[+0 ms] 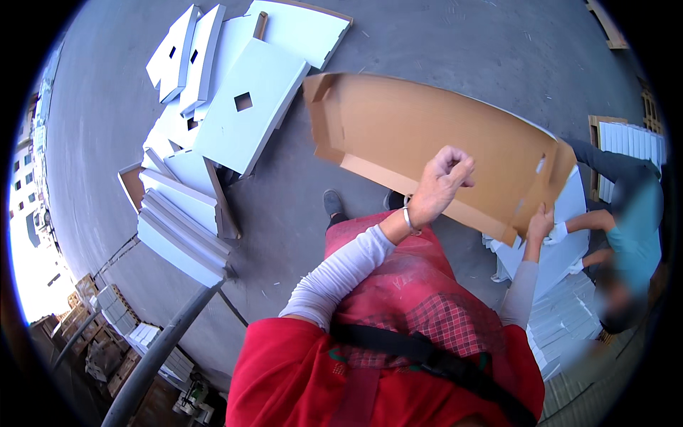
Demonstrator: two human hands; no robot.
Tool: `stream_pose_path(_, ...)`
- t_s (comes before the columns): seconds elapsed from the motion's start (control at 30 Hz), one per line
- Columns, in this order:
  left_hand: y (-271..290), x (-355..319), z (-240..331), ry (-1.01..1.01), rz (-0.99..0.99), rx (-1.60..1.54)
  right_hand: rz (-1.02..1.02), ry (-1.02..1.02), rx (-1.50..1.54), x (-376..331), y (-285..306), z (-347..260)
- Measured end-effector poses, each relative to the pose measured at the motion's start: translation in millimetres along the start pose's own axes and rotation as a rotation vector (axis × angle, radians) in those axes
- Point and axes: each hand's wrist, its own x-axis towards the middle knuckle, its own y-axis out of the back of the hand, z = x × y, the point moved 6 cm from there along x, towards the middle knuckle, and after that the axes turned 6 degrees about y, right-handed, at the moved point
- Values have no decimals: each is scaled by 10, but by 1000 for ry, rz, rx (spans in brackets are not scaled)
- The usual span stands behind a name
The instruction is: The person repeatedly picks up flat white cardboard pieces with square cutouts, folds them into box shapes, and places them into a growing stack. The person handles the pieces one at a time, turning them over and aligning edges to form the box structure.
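Note:
A wide, shallow cardboard tray [427,128], brown inside with folded-up edges, stands tilted in front of me. My right hand [541,224] grips its near right corner. In front of the tray's brown inner face is my left hand [442,183], its fingers curled in and nothing visible in them. A bracelet circles that wrist. The tray's outer face is mostly turned away, with a white edge showing along the top.
White cardboard trays [249,107] with diamond-shaped cutouts lie heaped on the floor at far left, above a grey metal bar [163,356]. On my right, a co-worker [633,220] bends over white sheets [562,320]. A pallet with a white stack [626,146] stands behind that person.

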Motion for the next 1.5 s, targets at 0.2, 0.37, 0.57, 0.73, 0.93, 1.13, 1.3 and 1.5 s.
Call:
stream_pose_path(0.2,2284,-296,-991,267,575,353,49,-724,493,-830,675,1898)
stream_pose_path(0.37,4431,-1086,-1652,575,1022,314,-181,-949,676,-1586,852,2029)
stream_pose_path(0.57,6832,-1516,-2152,615,1218,510,-428,-1123,289,-2486,690,2205)
stream_pose_path(0.73,8601,-1218,-1944,406,1331,981,-762,-854,-564,-3230,367,2129)
stream_pose_path(0.93,9665,-1123,-1788,619,1520,1079,-777,-1022,-539,-3342,174,1744)
stream_pose_path(1.13,10257,-1160,-2034,658,1490,745,-624,-1126,-479,-3483,-37,1298)
stream_pose_path(1.3,9952,-1392,-1694,606,1622,743,-628,-1147,-415,-3513,-282,1391)
stream_pose_path(1.5,10093,-1297,-1713,669,1302,814,-568,-1142,-341,-3538,-288,1281)
